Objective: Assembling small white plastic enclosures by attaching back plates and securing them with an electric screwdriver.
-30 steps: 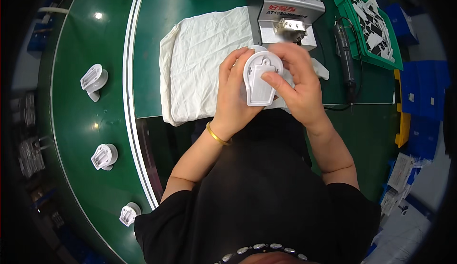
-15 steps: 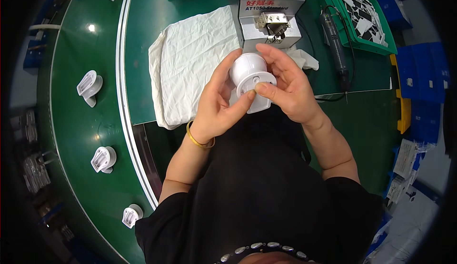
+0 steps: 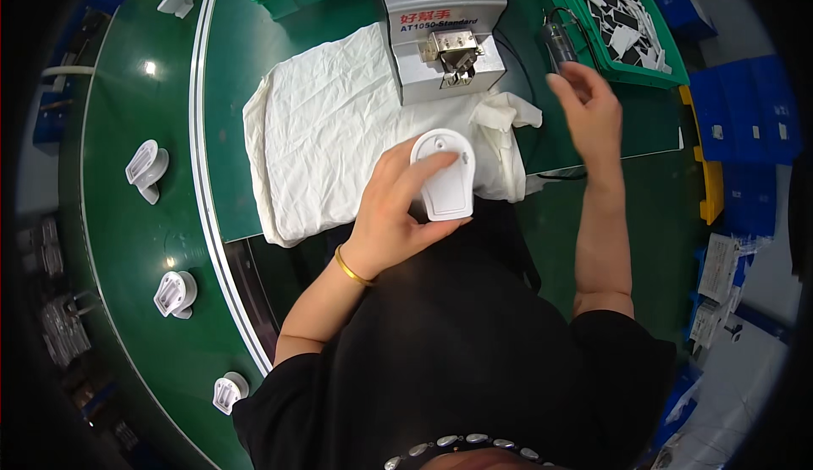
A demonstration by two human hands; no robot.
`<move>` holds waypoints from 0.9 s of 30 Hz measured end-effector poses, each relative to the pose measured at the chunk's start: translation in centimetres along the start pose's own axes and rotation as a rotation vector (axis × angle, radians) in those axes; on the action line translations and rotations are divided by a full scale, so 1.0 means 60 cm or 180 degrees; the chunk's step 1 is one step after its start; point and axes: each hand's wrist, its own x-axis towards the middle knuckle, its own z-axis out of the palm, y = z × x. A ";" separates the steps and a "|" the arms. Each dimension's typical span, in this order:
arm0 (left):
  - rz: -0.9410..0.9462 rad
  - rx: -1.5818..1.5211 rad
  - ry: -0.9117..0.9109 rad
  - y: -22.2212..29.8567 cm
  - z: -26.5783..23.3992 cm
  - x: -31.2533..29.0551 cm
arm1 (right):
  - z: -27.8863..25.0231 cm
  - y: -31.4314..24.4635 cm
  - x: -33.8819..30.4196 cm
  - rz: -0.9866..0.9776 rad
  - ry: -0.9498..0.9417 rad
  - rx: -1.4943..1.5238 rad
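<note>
My left hand (image 3: 385, 207) is closed round a white plastic part (image 3: 450, 190), whose flat, rounded face with a raised rim is turned up. A finger lies across that face, near a small hole and a slot. The part is held just in front of the white cloth (image 3: 326, 131). My right hand (image 3: 593, 114) is at the dark electric screwdriver (image 3: 557, 45) on the right of the bench, fingers curled about its body. Hand and wrist hide the screwdriver's lower end.
A silver screw feeder (image 3: 449, 25) stands behind the cloth. Green bins (image 3: 673, 74) of white and black pieces sit at the back. On the green belt (image 3: 127, 241) at left are several similar white parts (image 3: 151, 165). Blue bins (image 3: 737, 123) are at far right.
My right hand has let go of the white part and moved right to the screwdriver. My left hand keeps the part, now lower, its flat face turned more fully up.
</note>
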 end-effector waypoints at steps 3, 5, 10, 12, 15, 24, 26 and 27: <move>-0.0012 0.0041 -0.0025 -0.020 0.023 -0.007 | -0.023 0.111 0.065 -0.0373 0.0678 -0.2013; -0.0045 0.0026 -0.0017 -0.033 0.041 -0.013 | -0.021 0.099 0.090 -0.0061 0.0372 -0.2025; 0.0166 0.0323 -0.0043 -0.043 0.049 -0.031 | -0.051 0.053 0.091 0.0617 -0.0787 0.0961; 0.0325 0.0422 -0.0029 -0.050 0.056 -0.039 | -0.063 0.007 0.090 0.0033 -0.0953 0.2021; 0.0312 0.0489 0.0040 -0.045 0.057 -0.042 | -0.046 -0.108 0.074 -0.1313 -0.0994 0.3796; 0.0348 0.0296 0.0179 -0.048 0.058 -0.046 | 0.066 -0.233 0.041 -0.1940 0.0249 0.2423; 0.0349 0.0302 0.0206 -0.051 0.059 -0.050 | 0.070 -0.240 0.031 -0.2066 0.0231 0.2443; 0.0366 0.0296 0.0222 -0.052 0.058 -0.051 | 0.058 -0.258 0.016 -0.1935 -0.0175 0.2623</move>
